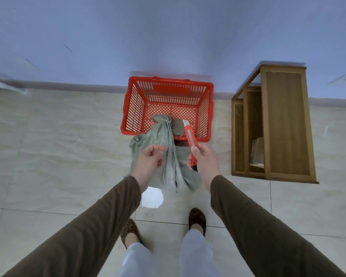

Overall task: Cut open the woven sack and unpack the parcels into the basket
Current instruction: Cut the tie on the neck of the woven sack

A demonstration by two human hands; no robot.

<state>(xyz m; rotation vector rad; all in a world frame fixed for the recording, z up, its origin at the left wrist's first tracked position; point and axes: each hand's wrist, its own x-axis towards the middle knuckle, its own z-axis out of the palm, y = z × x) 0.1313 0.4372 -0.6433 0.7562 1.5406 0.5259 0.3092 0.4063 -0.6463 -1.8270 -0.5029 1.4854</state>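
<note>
A grey-green woven sack (pixel 158 140) stands on the floor against the near side of a red plastic basket (pixel 166 92). Its tied neck leans over the basket's near rim. The basket's lattice bottom shows bare behind the sack's knot. My right hand (pixel 205 159) grips a red utility knife (pixel 191 139) with its blade out, pointing up and away just right of the sack's neck. My left hand (pixel 151 159) hovers over the sack's left side, fingers loosely curled with nothing in them. No parcels are visible.
A wooden cabinet (pixel 284 120) stands to the right, a brown paper bag (pixel 258 154) on its shelf. A blue wall rises behind the basket. My feet in patterned slippers (pixel 197 218) stand on pale floor tiles below the sack.
</note>
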